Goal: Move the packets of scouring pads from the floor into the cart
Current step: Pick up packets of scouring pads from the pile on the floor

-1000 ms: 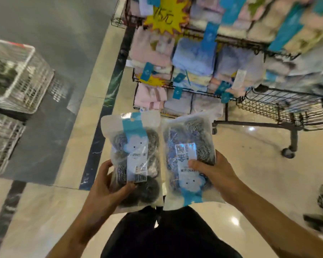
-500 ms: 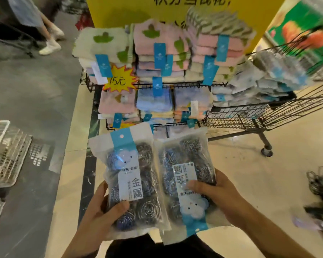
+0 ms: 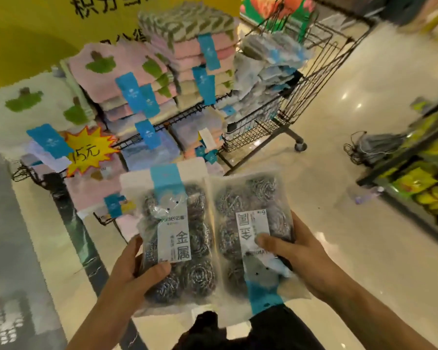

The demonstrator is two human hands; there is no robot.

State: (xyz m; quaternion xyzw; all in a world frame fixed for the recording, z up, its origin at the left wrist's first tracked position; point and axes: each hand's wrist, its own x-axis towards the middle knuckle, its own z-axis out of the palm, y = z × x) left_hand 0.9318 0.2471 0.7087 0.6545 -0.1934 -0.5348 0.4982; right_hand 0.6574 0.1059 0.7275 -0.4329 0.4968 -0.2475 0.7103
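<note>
Steel-wool packets are off the floor, one gripped by my left hand, one by my right hand; the cart at upper right, already part filled, awaits them.

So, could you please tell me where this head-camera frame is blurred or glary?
Head view: the two packets and both hands are fairly sharp; the towels look smeared and blocky, the right-hand shelf motion-blurred; ceiling lights glare off the floor; wide-angle lens bends the cart.
</note>
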